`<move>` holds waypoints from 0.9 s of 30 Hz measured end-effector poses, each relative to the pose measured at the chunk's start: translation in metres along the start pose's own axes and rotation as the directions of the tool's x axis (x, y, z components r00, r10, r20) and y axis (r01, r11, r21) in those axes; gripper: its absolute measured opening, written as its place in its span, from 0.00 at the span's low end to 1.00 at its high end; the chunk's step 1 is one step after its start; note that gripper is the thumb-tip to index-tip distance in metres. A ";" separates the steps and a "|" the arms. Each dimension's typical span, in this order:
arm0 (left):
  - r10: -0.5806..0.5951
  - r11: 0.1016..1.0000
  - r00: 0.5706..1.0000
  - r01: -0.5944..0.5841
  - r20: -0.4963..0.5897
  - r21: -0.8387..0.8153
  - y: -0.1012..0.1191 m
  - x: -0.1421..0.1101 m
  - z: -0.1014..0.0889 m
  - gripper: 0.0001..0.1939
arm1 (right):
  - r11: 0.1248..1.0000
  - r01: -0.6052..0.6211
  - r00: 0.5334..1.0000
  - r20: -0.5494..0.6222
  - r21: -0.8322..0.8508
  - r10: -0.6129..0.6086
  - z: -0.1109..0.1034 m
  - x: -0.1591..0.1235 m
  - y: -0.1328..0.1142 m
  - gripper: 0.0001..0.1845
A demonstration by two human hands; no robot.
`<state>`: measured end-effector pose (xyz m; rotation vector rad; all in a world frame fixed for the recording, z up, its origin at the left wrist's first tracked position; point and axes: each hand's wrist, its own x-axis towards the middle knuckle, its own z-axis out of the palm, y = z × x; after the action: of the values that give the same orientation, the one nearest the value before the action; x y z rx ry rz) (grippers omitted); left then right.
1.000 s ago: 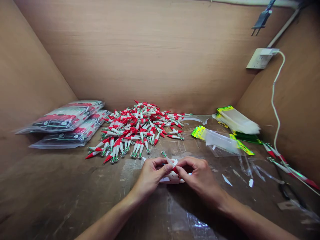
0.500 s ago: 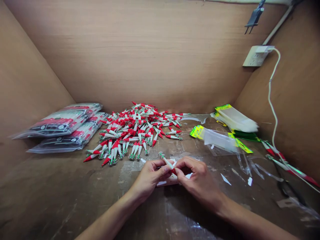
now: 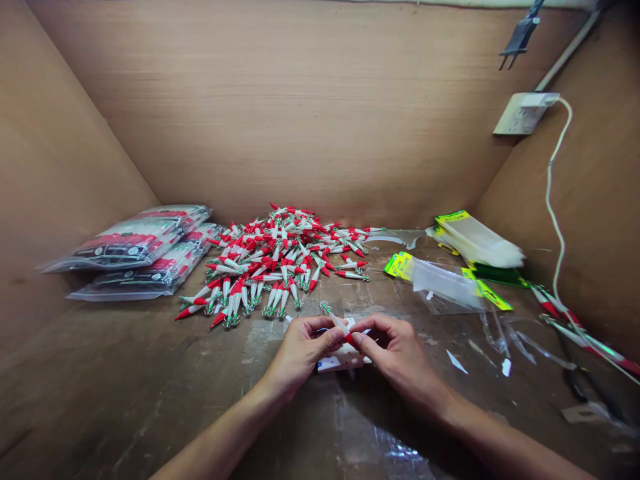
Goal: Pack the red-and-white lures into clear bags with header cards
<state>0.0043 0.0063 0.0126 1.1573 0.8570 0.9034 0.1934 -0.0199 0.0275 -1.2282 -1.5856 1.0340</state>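
A red-and-white squid jig with a green-and-silver hook crown is held between my two hands, its hooks pointing up and left. My left hand pinches its white body between thumb and fingers. The red tip is gripped by the thumb and forefinger of my right hand. Under the hands lies a small white block or card, partly covered by them. Beyond them a large heap of similar squid jigs spreads over the worktop.
Filled clear bags are stacked at left. Packaging sleeves with yellow-green headers lie at right, near another flat sleeve. Larger red-and-white jigs, plastic scraps and a white cable are along the right wall, below an outlet.
The whole view has shifted slightly, so the surroundings appear farther right. Both hands keep hold of the jig; the right fingers have moved a little at its red tip, and more of the white block shows.
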 end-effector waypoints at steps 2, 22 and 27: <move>0.011 1.000 1.000 -0.012 0.021 0.029 0.001 -0.001 0.000 0.17 | 1.000 -0.001 1.000 0.021 -0.016 0.001 -0.001 0.001 0.002 0.10; -0.221 0.897 0.961 0.268 0.168 -0.353 0.000 0.001 -0.006 0.18 | 0.719 -0.453 0.888 0.340 0.527 0.310 0.000 0.005 0.012 0.21; -0.169 0.916 0.977 0.203 0.126 -0.347 -0.003 0.002 -0.008 0.17 | 0.672 -0.505 0.857 0.408 0.542 0.315 -0.001 0.003 0.011 0.20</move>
<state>-0.0016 0.0103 0.0082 0.7792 0.6777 0.8005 0.1968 -0.0155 0.0180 -0.9921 -0.9854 1.9357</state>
